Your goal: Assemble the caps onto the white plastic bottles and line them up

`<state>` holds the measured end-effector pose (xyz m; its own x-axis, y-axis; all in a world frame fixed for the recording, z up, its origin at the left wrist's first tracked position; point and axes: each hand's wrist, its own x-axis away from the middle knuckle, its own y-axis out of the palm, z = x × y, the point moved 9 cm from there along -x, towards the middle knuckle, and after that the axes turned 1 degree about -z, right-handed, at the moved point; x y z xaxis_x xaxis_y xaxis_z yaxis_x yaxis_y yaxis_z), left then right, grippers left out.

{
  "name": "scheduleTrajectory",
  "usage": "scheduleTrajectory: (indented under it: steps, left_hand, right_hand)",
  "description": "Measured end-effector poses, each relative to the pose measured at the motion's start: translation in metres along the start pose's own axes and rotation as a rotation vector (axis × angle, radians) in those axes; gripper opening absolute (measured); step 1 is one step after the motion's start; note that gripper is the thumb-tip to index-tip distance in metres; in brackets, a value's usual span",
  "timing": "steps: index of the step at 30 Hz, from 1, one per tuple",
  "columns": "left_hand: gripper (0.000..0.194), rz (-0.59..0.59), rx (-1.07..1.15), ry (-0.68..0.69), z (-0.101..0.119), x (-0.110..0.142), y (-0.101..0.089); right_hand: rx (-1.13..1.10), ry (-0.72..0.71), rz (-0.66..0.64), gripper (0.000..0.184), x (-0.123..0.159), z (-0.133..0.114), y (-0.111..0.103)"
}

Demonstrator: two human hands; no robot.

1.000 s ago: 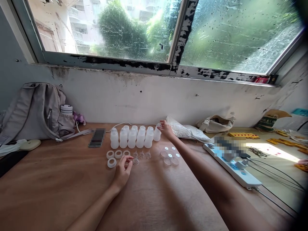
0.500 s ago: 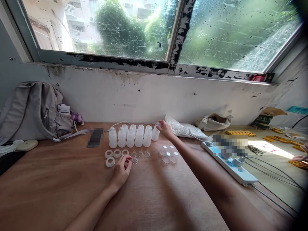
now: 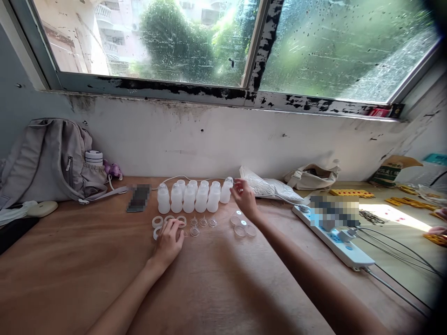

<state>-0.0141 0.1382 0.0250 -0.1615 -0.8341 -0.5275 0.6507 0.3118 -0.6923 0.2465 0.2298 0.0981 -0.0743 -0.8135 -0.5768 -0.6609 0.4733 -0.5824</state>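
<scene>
Small frosted white bottles point(image 3: 189, 200) stand upright in a cluster near the wall. At the cluster's right end is one bottle point(image 3: 226, 193) with a clear piece on its top. My right hand point(image 3: 243, 197) is just right of that bottle, its fingers loosely bent and apart, holding nothing visible. Over the white screw rings point(image 3: 157, 222) hovers my left hand point(image 3: 168, 241), fingers slightly spread and partly covering the rings. To its right lie several clear silicone nipples point(image 3: 194, 231). Clear round caps point(image 3: 240, 231) lie below my right hand, which hides some of them.
A backpack point(image 3: 52, 158) and a phone-like blurred object point(image 3: 138, 198) are at left. Behind my right arm lie a silver padded bag point(image 3: 270, 187), a power strip point(image 3: 331, 237) with cables, and a beige pouch point(image 3: 310, 177). Another person's hand point(image 3: 440, 228) shows at the right edge.
My right hand has let go of the end bottle's top and drawn back slightly right and down. My left hand has shifted left, from beside the nipples to over the rings.
</scene>
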Motion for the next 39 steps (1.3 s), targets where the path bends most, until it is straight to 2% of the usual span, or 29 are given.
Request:
scheduleTrajectory:
  steps: [1,2,4,6,9,14,17,21,26,30,34,39]
  left_hand:
    - [0.021,0.013,-0.04,-0.02,-0.004,-0.001,-0.003]
    - [0.022,0.017,-0.085,-0.034,-0.007,-0.001,-0.006]
    - [0.022,0.003,-0.181,-0.046,-0.015,-0.002,-0.011]
    - [0.022,-0.034,-0.268,-0.055,-0.025,-0.002,-0.016]
    - [0.024,-0.088,-0.36,-0.102,-0.043,0.001,-0.025]
    - [0.032,-0.179,-0.391,-0.209,-0.067,0.009,-0.03]
    - [0.037,-0.195,-0.42,-0.215,-0.066,0.013,-0.028]
    - [0.037,-0.157,-0.467,-0.184,-0.059,0.015,-0.029]
    - [0.032,-0.13,-0.424,-0.203,-0.061,0.016,-0.031]
    - [0.035,-0.076,-0.13,-0.126,-0.04,0.016,-0.027]
    - [0.035,-0.131,0.178,-0.056,-0.001,0.015,-0.005]
    - [0.036,-0.177,0.378,-0.14,0.027,0.009,0.026]
  right_hand:
    - [-0.008,-0.03,-0.032,0.029,0.014,-0.007,0.004]
    - [0.009,-0.053,-0.121,0.022,0.03,-0.013,0.014]
    - [0.077,-0.122,-0.379,0.015,0.066,-0.022,0.043]
    - [0.089,-0.14,-0.454,0.012,0.093,-0.024,0.056]
    - [0.1,-0.141,-0.48,0.012,0.117,-0.023,0.066]
    - [0.084,-0.177,-0.485,0.013,0.128,-0.035,0.082]
    - [0.097,-0.196,-0.453,0.014,0.127,-0.049,0.095]
    - [0.102,-0.213,-0.437,0.014,0.126,-0.063,0.108]
    - [-0.093,-0.184,-0.399,0.016,0.128,-0.062,0.101]
    - [-0.284,-0.098,-0.377,0.021,0.13,-0.051,0.088]
    - [-0.362,-0.056,-0.317,0.024,0.131,-0.046,0.071]
    - [-0.341,-0.072,-0.222,0.024,0.132,-0.044,0.054]
